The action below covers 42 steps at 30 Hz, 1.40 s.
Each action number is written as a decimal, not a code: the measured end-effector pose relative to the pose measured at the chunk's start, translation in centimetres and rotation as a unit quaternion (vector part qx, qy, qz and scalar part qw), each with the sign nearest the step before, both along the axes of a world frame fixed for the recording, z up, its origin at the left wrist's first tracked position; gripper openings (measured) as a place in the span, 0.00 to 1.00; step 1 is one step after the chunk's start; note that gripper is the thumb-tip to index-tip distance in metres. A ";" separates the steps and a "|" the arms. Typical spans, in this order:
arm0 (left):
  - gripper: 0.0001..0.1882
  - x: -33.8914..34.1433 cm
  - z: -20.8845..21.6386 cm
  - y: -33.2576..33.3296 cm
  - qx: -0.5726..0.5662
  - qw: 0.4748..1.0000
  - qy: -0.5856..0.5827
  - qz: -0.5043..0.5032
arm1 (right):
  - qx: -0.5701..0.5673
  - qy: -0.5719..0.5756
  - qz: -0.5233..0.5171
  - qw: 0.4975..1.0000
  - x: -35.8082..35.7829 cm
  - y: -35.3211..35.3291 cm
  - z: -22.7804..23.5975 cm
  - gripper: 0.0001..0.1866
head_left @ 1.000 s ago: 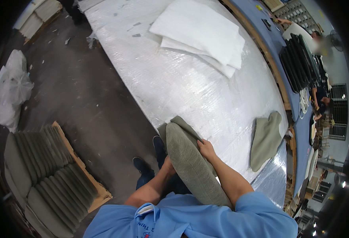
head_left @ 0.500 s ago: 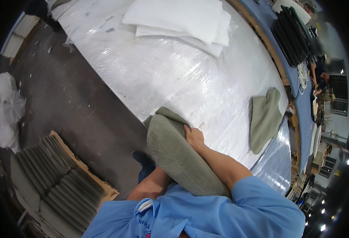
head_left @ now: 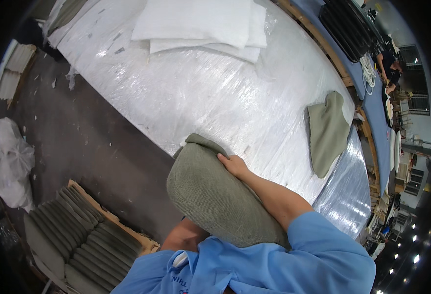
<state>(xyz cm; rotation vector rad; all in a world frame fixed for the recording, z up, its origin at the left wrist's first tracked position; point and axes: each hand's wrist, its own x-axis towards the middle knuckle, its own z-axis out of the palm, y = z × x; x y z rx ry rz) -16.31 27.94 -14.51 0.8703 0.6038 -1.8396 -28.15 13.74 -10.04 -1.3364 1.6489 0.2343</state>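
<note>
A padded cushion in grey-green woven fabric [head_left: 220, 196] leans against my body, its far end up at the table's near edge. At that end a loose flap of the cover [head_left: 205, 143] is folded back. My right hand [head_left: 232, 165] is closed on the cover's upper right edge, thumb pointing along the fabric. My left forearm [head_left: 183, 235] goes in under the cushion's left side, which hides the left hand and its fingers. A loose piece of the same green fabric [head_left: 328, 134] lies on the table to the right.
Plastic film covers the big table [head_left: 186, 93]. White wadding sheets [head_left: 196, 29] are stacked at its far side. Ribbed grey-green cushions [head_left: 88, 240] in a carton stand at lower left, beyond them a clear plastic bag [head_left: 12, 161]. Another person [head_left: 389, 68] works at far right.
The cushion has swung slightly left and tilted to show more of its broad side, my right hand moving left along with it. The whole view has shifted a little.
</note>
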 end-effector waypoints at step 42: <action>0.29 12.4 -2.4 -0.9 0.108 0.740 -0.624 -0.227 | -0.234 -0.067 0.389 0.889 15.9 -4.9 -1.2 0.20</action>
